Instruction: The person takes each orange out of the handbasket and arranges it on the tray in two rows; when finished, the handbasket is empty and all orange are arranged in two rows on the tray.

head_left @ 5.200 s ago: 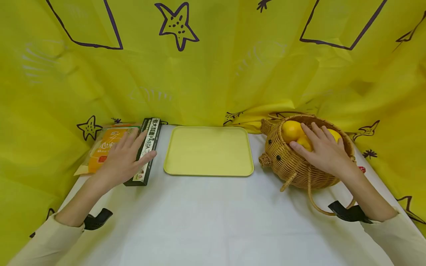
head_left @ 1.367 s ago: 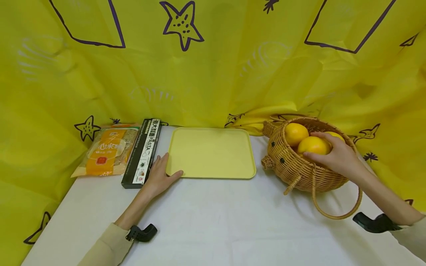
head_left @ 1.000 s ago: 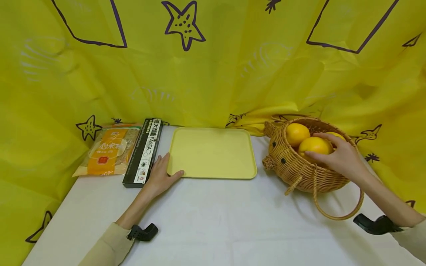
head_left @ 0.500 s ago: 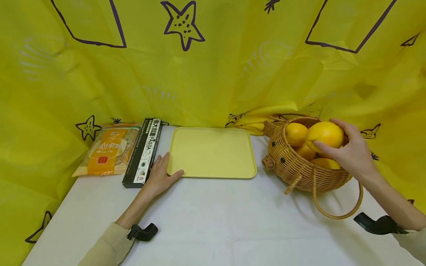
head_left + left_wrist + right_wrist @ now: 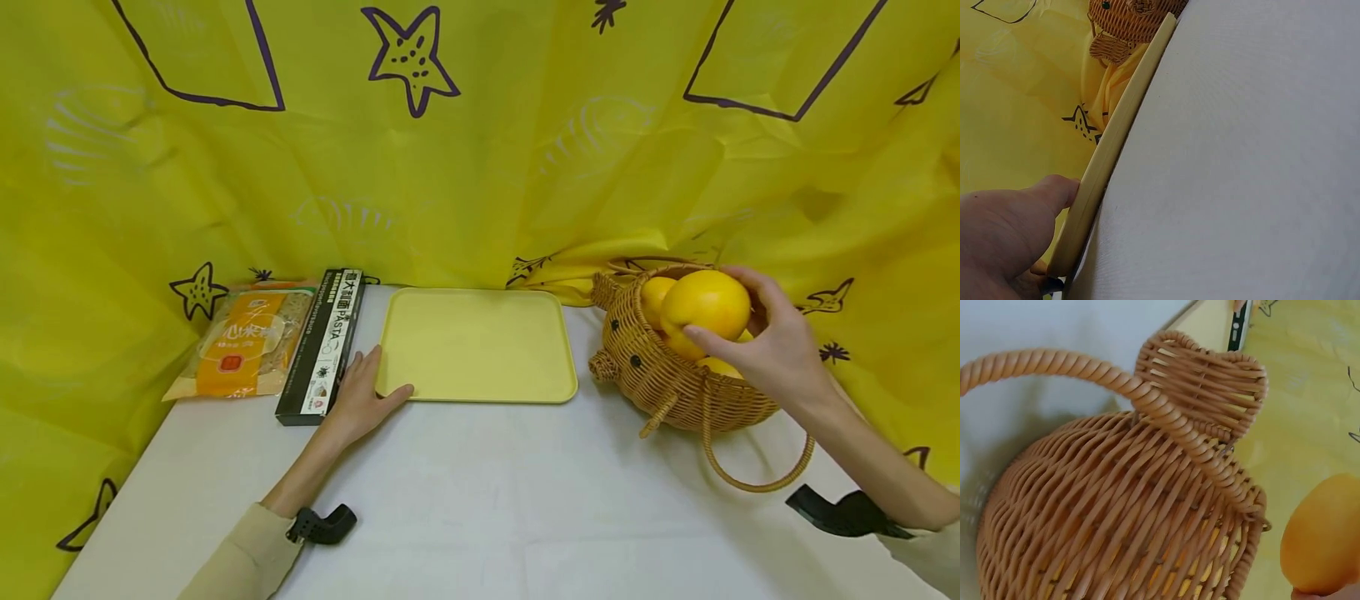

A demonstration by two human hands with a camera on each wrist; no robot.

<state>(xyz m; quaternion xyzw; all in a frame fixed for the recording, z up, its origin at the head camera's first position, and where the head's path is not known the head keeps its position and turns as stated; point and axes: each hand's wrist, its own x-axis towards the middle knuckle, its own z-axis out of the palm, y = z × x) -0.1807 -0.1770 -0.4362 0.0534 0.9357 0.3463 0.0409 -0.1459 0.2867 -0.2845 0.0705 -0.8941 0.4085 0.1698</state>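
Observation:
My right hand (image 5: 787,346) holds a large yellow lemon (image 5: 707,303) between thumb and fingers, just above the mouth of a pig-faced wicker basket (image 5: 656,387). The held lemon (image 5: 1322,534) shows at the right edge of the right wrist view, beside the basket's woven side (image 5: 1116,512). More yellow fruit (image 5: 654,298) lies in the basket, partly hidden by the held one. My left hand (image 5: 363,408) rests at the near left corner of a pale yellow tray (image 5: 480,346), fingers along its left side. In the left wrist view the thumb (image 5: 1060,190) touches the tray's rim (image 5: 1116,137).
Left of the tray lies a black and white pasta box (image 5: 321,350), with a bag of noodles (image 5: 243,342) beyond it. The basket's rope handle (image 5: 757,483) hangs down over the white table (image 5: 510,492). A yellow printed curtain (image 5: 480,183) closes off the back.
My right hand has lifted the lemon from among the other fruit and moved it slightly left over the basket. Earlier, my left hand moved from above the pasta box to the tray's corner.

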